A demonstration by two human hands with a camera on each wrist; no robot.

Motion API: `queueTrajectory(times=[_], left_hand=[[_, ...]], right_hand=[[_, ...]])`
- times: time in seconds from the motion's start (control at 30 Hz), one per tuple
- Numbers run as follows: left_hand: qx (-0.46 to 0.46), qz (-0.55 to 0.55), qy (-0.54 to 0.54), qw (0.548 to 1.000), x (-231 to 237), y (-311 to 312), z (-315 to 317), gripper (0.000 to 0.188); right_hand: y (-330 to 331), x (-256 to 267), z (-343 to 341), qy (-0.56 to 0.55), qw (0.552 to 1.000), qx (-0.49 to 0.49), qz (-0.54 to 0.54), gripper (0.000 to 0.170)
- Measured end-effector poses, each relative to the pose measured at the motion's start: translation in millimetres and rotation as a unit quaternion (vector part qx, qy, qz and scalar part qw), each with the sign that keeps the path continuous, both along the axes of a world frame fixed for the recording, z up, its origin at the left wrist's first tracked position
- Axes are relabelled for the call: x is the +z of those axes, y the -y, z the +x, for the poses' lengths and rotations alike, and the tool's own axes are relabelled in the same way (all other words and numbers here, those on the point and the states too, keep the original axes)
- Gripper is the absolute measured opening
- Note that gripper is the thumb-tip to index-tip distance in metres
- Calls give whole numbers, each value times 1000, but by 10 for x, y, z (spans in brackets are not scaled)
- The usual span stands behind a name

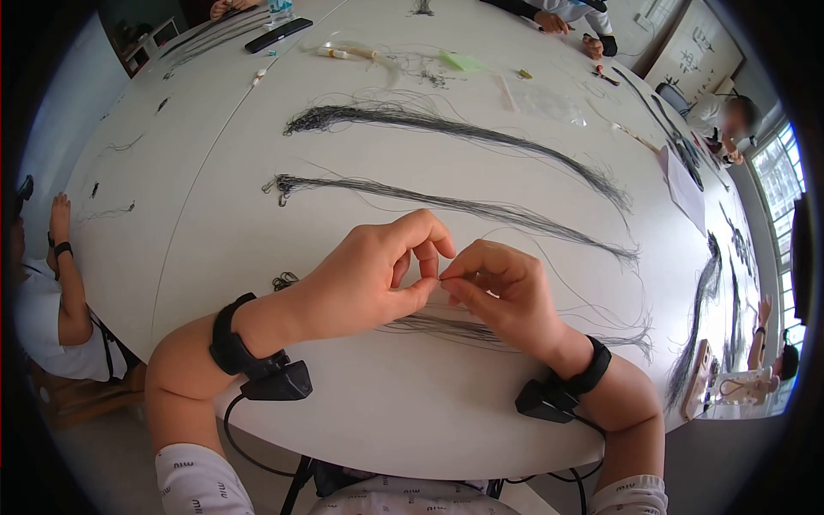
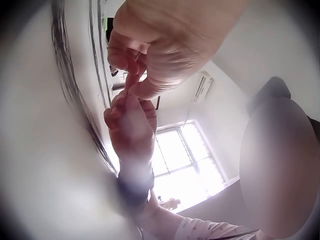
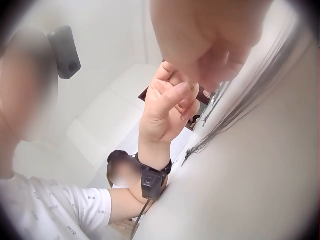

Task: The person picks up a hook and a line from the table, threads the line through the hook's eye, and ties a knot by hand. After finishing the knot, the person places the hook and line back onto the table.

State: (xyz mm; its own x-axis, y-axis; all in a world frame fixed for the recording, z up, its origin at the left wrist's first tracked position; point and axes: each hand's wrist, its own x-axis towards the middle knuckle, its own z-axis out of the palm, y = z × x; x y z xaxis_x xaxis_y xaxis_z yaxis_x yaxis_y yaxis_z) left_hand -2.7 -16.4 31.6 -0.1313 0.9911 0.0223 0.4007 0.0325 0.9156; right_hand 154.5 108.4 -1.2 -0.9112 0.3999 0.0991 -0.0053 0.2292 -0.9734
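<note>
Over the near part of the table, my left hand and right hand meet at the fingertips. Each pinches a thin line between thumb and index finger; its exact kind I cannot tell. The left wrist view shows the two thumbs close together, and the right wrist view shows the left hand with bent fingers. Beneath my hands lies a bundle of thin dark strands, partly hidden, with small dark loops at its left end.
Two more bundles, a thick one and a thinner one, stretch across the white table beyond my hands. Farther back are a black phone-like slab, a green paper and a plastic bag. Other people sit around the table.
</note>
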Motion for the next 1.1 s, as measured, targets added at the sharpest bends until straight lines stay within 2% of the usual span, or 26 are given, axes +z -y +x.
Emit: queueTrajectory(times=[0.13, 0.2, 0.33, 0.4, 0.5, 0.73, 0.9, 1.1], left_hand=[[-8, 16, -7, 1000, -37, -5, -18, 21], [-10, 23, 63, 998, -119, -16, -45, 18], [-26, 24, 132, 991, -114, -38, -92, 16], [11, -37, 211, 977, -4, -35, -106, 16], [14, 15, 163, 986, -61, -57, -121, 17], [-10, 21, 162, 987, -113, -51, -64, 18], [10, 13, 79, 997, -88, -29, -10, 19], [17, 32, 49, 998, -84, -15, 13, 18]], right_hand=[[4, 4, -3, -13, 1000, -2, 18, 6], [11, 22, 3, -8, 1000, -9, 22, 5], [10, 25, 6, -16, 999, -15, 27, 4], [8, 6, 8, -24, 997, -46, -61, 3], [-7, 24, 9, -5, 994, -56, -89, 4], [7, 11, 1, 1, 994, -63, -85, 4], [48, 11, -13, -26, 997, -67, 15, 7], [62, 23, -4, -37, 996, -58, 54, 7]])
